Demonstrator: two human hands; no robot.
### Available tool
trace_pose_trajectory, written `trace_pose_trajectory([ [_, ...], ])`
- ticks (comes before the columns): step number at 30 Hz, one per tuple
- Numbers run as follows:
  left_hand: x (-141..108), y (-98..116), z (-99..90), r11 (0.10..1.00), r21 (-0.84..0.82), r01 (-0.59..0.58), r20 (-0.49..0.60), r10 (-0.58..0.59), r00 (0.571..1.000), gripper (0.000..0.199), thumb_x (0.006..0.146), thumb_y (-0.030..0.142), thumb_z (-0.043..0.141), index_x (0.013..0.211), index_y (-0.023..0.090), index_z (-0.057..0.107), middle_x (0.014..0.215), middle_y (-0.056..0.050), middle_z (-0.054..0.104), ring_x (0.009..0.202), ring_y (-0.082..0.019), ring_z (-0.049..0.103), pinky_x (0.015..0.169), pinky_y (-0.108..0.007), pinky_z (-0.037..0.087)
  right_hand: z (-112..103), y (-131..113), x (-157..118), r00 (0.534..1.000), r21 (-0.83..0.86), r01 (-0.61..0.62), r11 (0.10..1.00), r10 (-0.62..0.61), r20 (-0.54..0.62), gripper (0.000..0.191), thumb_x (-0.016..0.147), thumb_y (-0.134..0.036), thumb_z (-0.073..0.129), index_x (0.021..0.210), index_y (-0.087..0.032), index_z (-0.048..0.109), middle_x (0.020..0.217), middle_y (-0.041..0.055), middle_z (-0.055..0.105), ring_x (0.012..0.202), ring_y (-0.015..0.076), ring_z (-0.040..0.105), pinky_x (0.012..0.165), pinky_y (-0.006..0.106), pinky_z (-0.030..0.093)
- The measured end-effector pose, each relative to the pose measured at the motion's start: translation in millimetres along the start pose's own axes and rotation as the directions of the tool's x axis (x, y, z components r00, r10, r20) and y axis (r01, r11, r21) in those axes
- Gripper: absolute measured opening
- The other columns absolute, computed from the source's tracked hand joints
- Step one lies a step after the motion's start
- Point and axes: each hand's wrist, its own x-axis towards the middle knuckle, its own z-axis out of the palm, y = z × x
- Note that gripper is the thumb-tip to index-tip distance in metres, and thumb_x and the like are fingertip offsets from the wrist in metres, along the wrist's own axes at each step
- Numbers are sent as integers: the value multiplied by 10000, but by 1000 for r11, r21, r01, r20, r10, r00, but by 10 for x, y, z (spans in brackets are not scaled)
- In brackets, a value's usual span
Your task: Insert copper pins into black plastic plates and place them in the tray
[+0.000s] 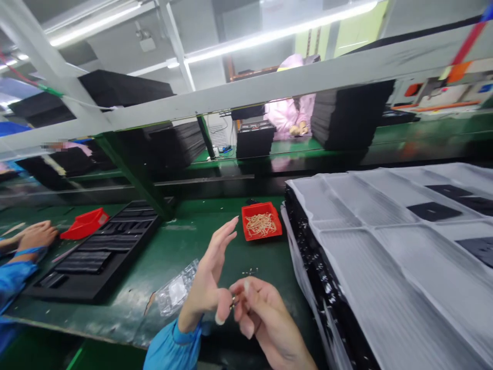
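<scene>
Main risk: the small metal piece [232,302], nearer the wearer than the red bin [265,237], could slip and drop, since it seems held only by the fingertips of the right hand [265,311], curled together on it; blur hides the exact grip. Left hand [208,280] is spread, thumb apart from the raised fingers and close by the piece, can't tell if touching; a knock from that thumb could flick it away. A dropped piece could get lost among the tiny loose bits [250,271] just on the near side of the red bin. Surface: green tabletop [208,210], scuffed and shiny; left of the red bin, a clear plastic bag [177,289], then a black compartment tray [77,294] and a co-worker's hand [36,237]; right of it, a stack topped by a pale grey tray [346,267]. Room: beyond the red bin, black stacks [348,118], a person in pink [283,115]; above it, a white beam [231,92], strip lights [285,42]
</scene>
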Motion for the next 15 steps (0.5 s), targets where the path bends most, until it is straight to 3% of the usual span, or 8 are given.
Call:
trace_pose_trajectory([
  [3,-9,-17,24,999,39,-6,11,5,1000,1097,667,891,699,1584,315,528,1680,-109,458,1589,-413,334,1300,-486,332,-15,41,26,997,66,-64,996,61,55,620,660,-664,949,860,-116,741,588,22,701,354,23,440,381,165,265],
  [8,86,52,-38,994,108,12,91,-22,996,1113,674,924,668,1569,272,562,1652,-135,502,1551,-443,405,1294,-520,354,-33,23,77,1000,154,31,988,-29,-10,639,514,-657,1005,715,-161,657,458,-34,609,292,22,351,339,181,226],
  [10,336,174,-34,997,53,-59,140,51,989,953,790,891,646,1497,251,646,1554,-145,609,1460,-450,522,1217,-535,458,-92,26,122,996,192,73,979,-60,-73,651,507,-671,998,732,-177,639,465,-55,598,305,18,331,344,177,220],
  [12,743,365,108,994,21,-110,226,102,969,723,924,784,588,1393,251,723,1401,-134,722,1306,-418,654,1096,-505,560,-174,61,194,987,217,103,971,-72,-147,676,497,-696,988,754,-188,624,490,-66,601,322,17,334,353,174,214],
  [14,1226,580,463,984,156,-86,403,16,915,551,1011,643,560,1324,229,743,1306,-126,767,1194,-360,714,1038,-444,581,-257,124,286,975,223,117,968,-68,-212,724,450,-724,988,768,-190,615,517,-61,616,339,21,371,365,171,213],
  [15,1459,669,719,957,270,-106,507,-48,861,503,1023,600,569,1288,208,740,1273,-127,774,1150,-330,725,1018,-425,583,-292,161,334,969,222,118,968,-63,-239,752,417,-735,989,774,-191,613,525,-57,621,349,25,395,374,169,216],
])
